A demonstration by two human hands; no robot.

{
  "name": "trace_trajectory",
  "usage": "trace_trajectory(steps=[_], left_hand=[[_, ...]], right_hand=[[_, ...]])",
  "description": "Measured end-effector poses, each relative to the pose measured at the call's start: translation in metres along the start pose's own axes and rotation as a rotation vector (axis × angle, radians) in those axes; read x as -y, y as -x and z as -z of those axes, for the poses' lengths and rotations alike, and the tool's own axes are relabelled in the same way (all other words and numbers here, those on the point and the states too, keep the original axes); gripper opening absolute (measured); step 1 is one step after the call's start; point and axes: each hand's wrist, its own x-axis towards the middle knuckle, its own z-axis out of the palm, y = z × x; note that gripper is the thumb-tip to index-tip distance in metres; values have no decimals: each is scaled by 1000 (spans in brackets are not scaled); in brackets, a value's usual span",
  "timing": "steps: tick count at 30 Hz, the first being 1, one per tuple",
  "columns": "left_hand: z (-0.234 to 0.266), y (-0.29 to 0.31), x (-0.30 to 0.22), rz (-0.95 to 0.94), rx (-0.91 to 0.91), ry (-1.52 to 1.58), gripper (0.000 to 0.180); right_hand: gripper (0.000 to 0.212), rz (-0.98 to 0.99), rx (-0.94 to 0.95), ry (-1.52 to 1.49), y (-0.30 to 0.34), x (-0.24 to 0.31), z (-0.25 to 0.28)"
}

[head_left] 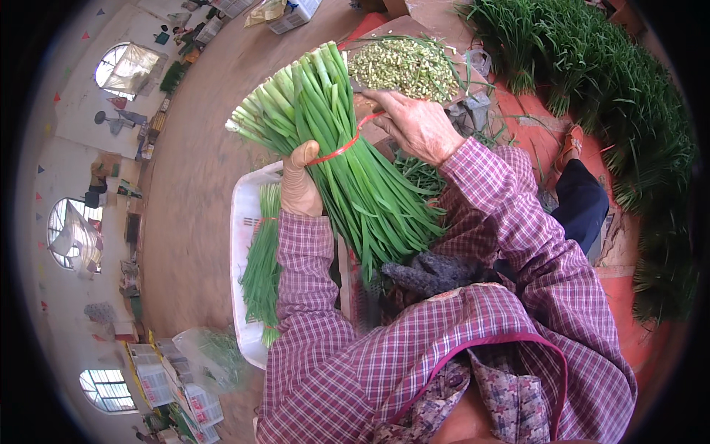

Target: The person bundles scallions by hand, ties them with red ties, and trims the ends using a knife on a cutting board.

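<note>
A thick bunch of garlic chives (370, 192) is held up in front of me, pale cut ends toward the upper left and green leaves toward the lower right. My left hand (302, 181), in what looks like a tan glove, is closed round its left side, thumb up on the stems. Around the middle of the bunch runs a red band (345, 148). My right hand (421, 127) pinches the band at the right edge, drawing it out from the leaves. Its fingertips are partly hidden from view.
To the left of my lap, a white plastic crate (239, 251) holds tied bunches. Pale trimmed stem ends (403, 66) are piled beyond my right hand. Long heaps of loose chives (592, 81) lie on red sheeting (625, 296) at the right. A clear plastic bag (207, 359) sits lower left.
</note>
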Motion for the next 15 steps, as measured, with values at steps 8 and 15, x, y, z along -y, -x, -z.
trace_trajectory(steps=[8,15], left_hand=[[6,1,-25,265,11,50,62],[7,12,10,375,34,71,61]], right_hand=[[28,10,347,141,49,41,8],[17,155,-173,-6,3,34,53]])
